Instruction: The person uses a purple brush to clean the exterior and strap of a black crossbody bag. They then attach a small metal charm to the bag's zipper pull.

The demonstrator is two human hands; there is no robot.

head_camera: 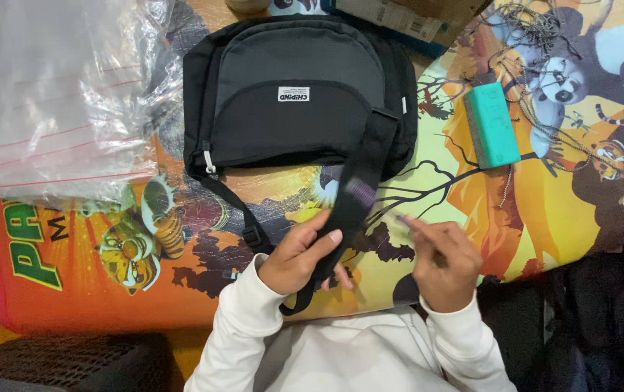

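Low in the middle, the left hand (299,260) pinches the black strap (352,207). The right hand (444,263) beside it looks blurry; I cannot tell if it holds anything. Up top lies the black bag (294,94), strap attached. Strap handling seems underway; careful fingers needed.

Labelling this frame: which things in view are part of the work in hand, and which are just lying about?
In hand:
black bag
black strap, gripped by left hand
right hand, free beside the strap

Lying about:
teal block
clear zip bags
thin chains
cardboard box
cartoon mat
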